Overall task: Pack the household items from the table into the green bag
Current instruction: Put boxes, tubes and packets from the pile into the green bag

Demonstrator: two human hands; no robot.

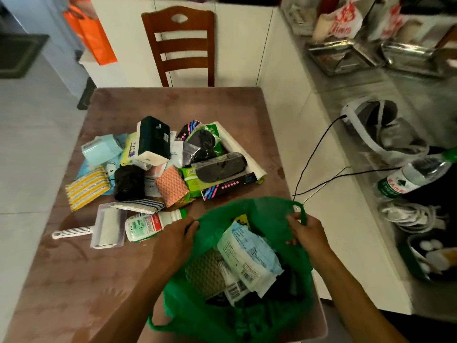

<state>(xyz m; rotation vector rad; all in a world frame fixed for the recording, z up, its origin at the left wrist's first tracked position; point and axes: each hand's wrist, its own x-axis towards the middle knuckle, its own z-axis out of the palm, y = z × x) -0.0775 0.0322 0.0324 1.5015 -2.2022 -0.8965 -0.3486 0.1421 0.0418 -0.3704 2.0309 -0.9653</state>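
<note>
The green bag (262, 211) stands open at the table's near right corner. My left hand (174, 240) grips its left rim and my right hand (308, 230) grips its right rim near a handle loop. Inside the bag lie a white and blue packet (247, 253), a brown textured pad (205, 273) and dark items. A pile of household items covers the table's middle: a white bottle (150, 225), a lint roller (103, 230), a yellow striped cloth (86, 186), a black roll (129, 183), an orange sponge (171, 185), a dark green box (153, 139).
The brown table (74, 280) has a wooden chair (179, 43) at its far edge. To the right runs a counter with a water bottle (413, 175), black cables (319, 149), a white headset (366, 125) and metal trays. An orange bag (92, 33) hangs at the back left.
</note>
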